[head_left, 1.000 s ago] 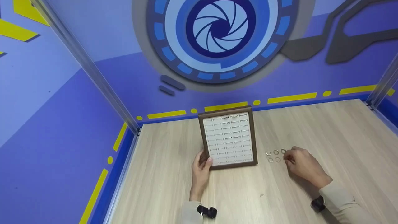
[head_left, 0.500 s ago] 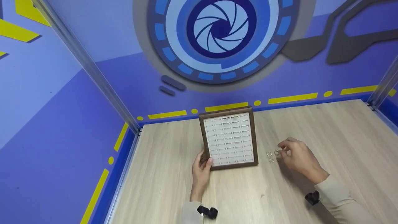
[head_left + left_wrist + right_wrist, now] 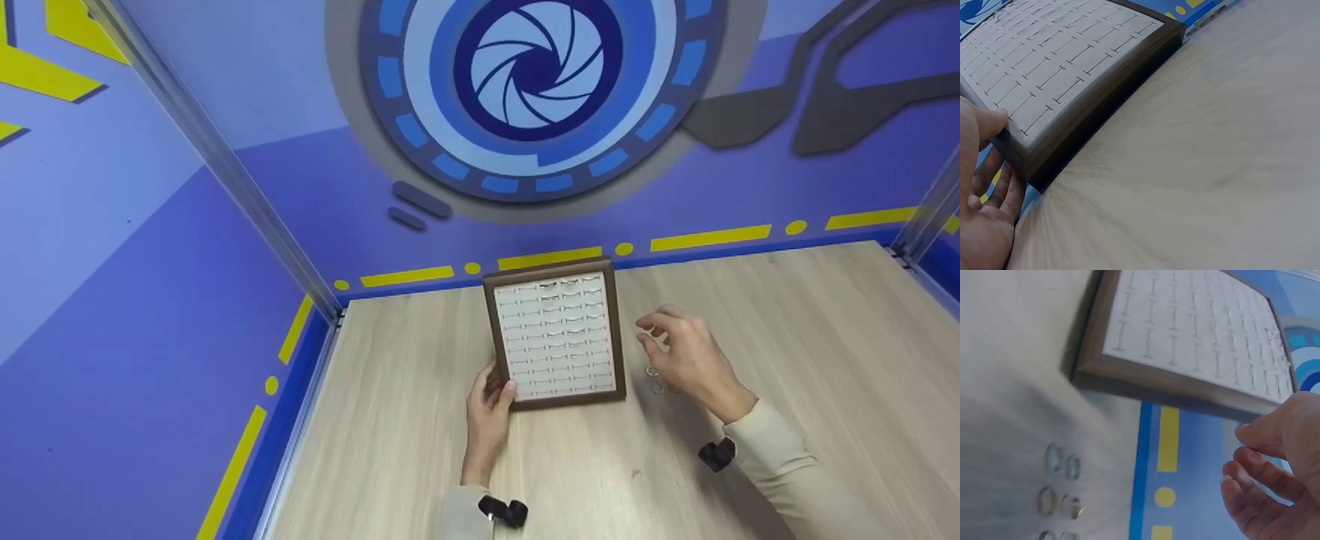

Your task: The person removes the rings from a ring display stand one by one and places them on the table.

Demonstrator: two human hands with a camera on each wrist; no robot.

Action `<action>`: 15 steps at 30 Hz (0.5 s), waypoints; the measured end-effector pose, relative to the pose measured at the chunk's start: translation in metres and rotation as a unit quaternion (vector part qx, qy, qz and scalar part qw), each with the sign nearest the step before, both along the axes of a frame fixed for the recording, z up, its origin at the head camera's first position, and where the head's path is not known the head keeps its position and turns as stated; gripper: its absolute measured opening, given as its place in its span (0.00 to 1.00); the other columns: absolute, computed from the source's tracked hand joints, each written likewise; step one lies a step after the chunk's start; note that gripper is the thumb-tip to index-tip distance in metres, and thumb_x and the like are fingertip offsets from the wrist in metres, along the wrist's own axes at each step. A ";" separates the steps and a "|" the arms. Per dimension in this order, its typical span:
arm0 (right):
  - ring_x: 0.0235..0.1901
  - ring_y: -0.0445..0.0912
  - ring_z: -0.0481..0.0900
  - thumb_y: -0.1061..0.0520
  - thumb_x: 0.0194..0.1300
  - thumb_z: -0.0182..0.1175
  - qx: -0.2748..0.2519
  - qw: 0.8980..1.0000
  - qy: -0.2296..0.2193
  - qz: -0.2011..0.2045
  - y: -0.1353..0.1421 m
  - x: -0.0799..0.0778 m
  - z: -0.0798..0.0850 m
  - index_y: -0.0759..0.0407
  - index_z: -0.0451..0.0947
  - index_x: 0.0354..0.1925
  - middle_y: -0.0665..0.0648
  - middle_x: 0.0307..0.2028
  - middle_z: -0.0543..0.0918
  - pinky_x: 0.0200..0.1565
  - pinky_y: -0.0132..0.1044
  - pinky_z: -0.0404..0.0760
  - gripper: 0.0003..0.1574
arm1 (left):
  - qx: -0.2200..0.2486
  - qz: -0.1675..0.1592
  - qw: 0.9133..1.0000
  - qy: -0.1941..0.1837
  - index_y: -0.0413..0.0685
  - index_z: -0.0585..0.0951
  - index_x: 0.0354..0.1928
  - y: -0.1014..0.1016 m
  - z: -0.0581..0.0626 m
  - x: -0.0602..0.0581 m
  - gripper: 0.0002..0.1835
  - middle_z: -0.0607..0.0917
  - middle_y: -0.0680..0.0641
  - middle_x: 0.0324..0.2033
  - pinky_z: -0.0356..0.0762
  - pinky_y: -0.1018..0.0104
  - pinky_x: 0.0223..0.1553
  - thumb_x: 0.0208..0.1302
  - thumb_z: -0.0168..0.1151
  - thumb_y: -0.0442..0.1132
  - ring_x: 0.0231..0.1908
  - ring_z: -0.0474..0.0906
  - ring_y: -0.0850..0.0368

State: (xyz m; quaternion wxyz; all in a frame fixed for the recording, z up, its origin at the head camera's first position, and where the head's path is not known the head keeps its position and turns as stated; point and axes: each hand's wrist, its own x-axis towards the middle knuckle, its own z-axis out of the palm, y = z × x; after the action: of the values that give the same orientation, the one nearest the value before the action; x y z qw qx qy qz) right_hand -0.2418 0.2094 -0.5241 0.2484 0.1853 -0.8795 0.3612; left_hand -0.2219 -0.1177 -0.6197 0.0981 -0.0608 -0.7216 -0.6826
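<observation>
A ring display (image 3: pixel 532 360) with a brown frame and a white slotted pad leans upright near the middle of the table. My left hand (image 3: pixel 489 427) grips its lower left corner, thumb (image 3: pixel 996 121) on the front and the other fingers behind. Several rings sit in the upper slots on the right side; the lower slots look bare. My right hand (image 3: pixel 694 356) hovers just right of the frame, thumb and index finger bent towards each other with a small gap and no ring visible between them. Below it, loose metal rings (image 3: pixel 1075 508) lie in pairs on the table, partly hidden in the head view.
The light wood table (image 3: pixel 390 420) ends at a blue printed back wall (image 3: pixel 285 202). A metal corner post (image 3: pixel 217 165) rises at the left, and another stands at the right edge. Black wrist cameras (image 3: pixel 502 512) are strapped on both sleeves.
My right hand has lifted from the loose rings and moved left and up towards the display, its fingertips parting. My left hand keeps its grip on the frame.
</observation>
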 end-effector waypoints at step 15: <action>0.28 0.48 0.81 0.73 0.54 0.68 -0.051 0.994 0.079 0.049 -0.043 -0.025 0.040 0.69 0.85 0.39 0.59 0.34 0.85 0.28 0.46 0.85 0.11 | -0.007 0.001 1.000 0.018 0.37 0.69 0.68 0.002 0.002 0.001 0.26 0.80 0.37 0.56 0.76 0.52 0.63 0.70 0.60 0.31 0.58 0.76 0.42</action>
State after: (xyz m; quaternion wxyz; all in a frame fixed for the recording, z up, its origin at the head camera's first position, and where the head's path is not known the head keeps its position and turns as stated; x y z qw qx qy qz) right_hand -0.2666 0.1667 -0.4842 0.3080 0.2426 -0.8277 0.4015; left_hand -0.2209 -0.1160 -0.6180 0.1115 -0.0733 -0.7248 -0.6759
